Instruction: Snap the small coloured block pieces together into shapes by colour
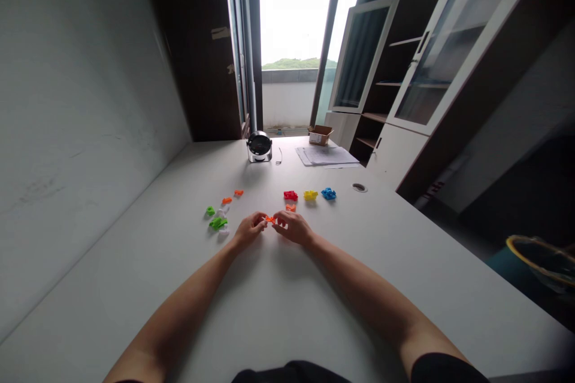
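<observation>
While left hand [250,229] and right hand [291,226] pinch the small orange piece [269,219] between them, low over the table [287,311], the red model [290,195], yellow model [310,195] and blue model [328,193] beyond look finished, orange bits [227,200] and green bits [218,222] seemingly left.

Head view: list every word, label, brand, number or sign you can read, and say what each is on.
No text here can be read.
On the papers: any print is too small and blurred.
On the cardboard box: a pale patch, unreadable.
On the round device: no legible marking.
On the orange piece held between left hand and right hand: no marking visible.
</observation>
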The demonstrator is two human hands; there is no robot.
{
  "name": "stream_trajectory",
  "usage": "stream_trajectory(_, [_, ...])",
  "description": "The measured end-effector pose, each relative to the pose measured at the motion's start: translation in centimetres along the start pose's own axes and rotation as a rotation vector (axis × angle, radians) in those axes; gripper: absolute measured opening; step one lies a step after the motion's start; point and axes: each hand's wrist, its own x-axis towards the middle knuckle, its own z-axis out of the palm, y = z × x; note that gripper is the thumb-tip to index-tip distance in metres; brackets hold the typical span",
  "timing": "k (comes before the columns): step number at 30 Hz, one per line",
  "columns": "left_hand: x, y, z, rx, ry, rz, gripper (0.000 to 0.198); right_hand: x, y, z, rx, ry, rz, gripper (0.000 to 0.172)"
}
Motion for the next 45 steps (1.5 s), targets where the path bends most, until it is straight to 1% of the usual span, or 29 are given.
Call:
stream_trajectory(4, [0.0, 0.0, -0.1, 0.016, -0.012, 0.014, 0.024, 0.0, 0.0, 0.0, 0.005, -0.004, 0.004, 0.012])
stream_trajectory(10, [0.0, 0.4, -0.3, 0.019, -0.025, 0.026, 0.023, 0.1, 0.1, 0.1, 0.001, 0.002, 0.006, 0.014])
stream_trajectory(13, [-0.2, 0.6, -0.3, 0.057, -0.024, 0.038, 0.026, 0.1, 0.2, 0.2, -0.001, 0.002, 0.006, 0.017])
stream_trajectory(19, [-0.5, 1.2, -0.3, 0.203, -0.055, 0.076, 0.028, 0.2, 0.5, 0.4, 0.004, 0.001, 0.015, 0.024])
stream_trajectory(23, [-0.7, 1.7, -0.4, 0.228, -0.082, 0.079, 0.034, 0.2, 0.2, 0.1, 0.003, 0.001, 0.022, 0.030])
stream_trajectory(25, [-0.7, 2.0, -0.4, 0.227, -0.089, 0.082, 0.036, 0.2, 0.0, -0.1, 0.011, 0.001, 0.028, 0.028])
stream_trajectory(28, [-0.8, 2.2, -0.4, 0.224, -0.080, 0.067, 0.036, 0.2, -0.3, -0.3, 0.038, 0.013, 0.044, 0.020])
stream_trajectory(31, [-0.7, 2.0, -0.4, 0.211, -0.064, 0.044, 0.036, 0.1, -0.5, -0.3, 0.075, 0.030, 0.057, 0.027])
stream_trajectory(36, [-0.4, 1.4, -0.3, 0.183, -0.035, 0.031, 0.038, 0.0, -0.6, -0.3, 0.136, 0.051, 0.033, 0.037])
stream_trajectory(41, [-0.3, 1.3, -0.3, 0.167, -0.032, 0.023, 0.039, 0.1, -0.7, -0.3, 0.131, 0.057, 0.014, 0.025])
stream_trajectory(45, [-0.4, 1.4, -0.4, 0.162, -0.038, 0.015, 0.039, 0.1, -0.4, -0.1, 0.111, 0.057, 0.009, 0.024])
